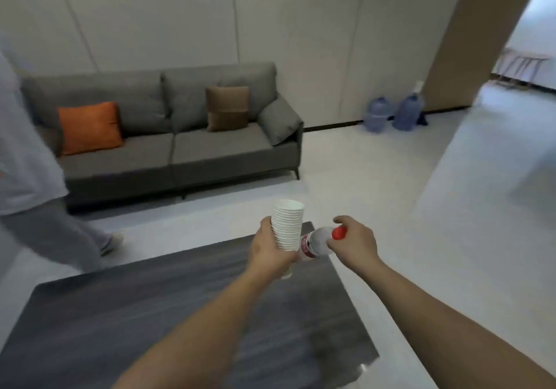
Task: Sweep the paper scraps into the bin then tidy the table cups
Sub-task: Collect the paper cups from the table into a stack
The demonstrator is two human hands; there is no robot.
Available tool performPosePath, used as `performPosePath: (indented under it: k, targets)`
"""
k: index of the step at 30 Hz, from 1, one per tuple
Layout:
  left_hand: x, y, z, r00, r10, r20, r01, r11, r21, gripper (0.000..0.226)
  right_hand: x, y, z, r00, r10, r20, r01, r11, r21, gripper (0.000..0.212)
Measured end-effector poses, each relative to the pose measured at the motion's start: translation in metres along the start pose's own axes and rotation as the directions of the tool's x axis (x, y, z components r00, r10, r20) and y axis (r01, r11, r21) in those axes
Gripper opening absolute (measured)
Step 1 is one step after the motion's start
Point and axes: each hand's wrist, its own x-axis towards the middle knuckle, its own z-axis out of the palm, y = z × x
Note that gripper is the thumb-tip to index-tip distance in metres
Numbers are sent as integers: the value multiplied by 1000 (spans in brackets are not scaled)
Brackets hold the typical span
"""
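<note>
My left hand [270,251] grips a tall stack of white paper cups [288,226], held upright above the far right corner of the dark grey table [150,322]. My right hand [353,242] holds a clear plastic bottle [316,242] with a red cap [339,232] and a red label. The bottle is tilted, its cap end in my fingers and its base toward the cup stack. No paper scraps or bin show in this view.
A grey sofa [192,148] with an orange cushion [90,127] and a brown cushion [227,107] stands beyond the table. Another person [33,178] walks past at the left. Two blue water jugs [394,113] sit by the wall. Pale floor stretches right.
</note>
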Motion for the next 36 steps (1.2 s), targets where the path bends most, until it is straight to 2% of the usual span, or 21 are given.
performPosePath:
  k: [2,5,8,11,18,23,27,30,36]
  targets:
    - [-15,55,74,987,95,127,-95,995,-7,83,-17,66,-75,982,132,-137,-118,988,105,54]
    - [-48,130,179,922,218,321,-210,976,-59,81,-55,160,-177,891,324,-317,-251,935,249,54]
    - [-87,192,279,820,286,495,-263,958,-117,82,-105,244,-260,744,487,-457,-349,867,356,52]
    - [-133,239,374,686,335,646,-311,937,-156,81,-164,318,-317,560,621,-549,-414,783,463,50]
    - [-243,306,571,354,353,866,-364,905,-221,66,-274,452,-393,149,808,-569,-500,559,662,27]
    - [-287,350,709,205,298,932,-305,924,-228,61,-296,543,-447,-71,837,-543,-565,415,714,28]
    - [-294,399,806,88,199,976,-278,946,-168,66,-288,605,-497,-186,851,-491,-586,305,750,29]
    - [-294,438,869,41,168,985,-301,942,-148,70,-274,646,-536,-248,843,-478,-582,265,769,27]
    - [-295,476,969,-27,84,996,-290,953,-88,79,-247,734,-582,-303,870,-389,-546,176,819,32]
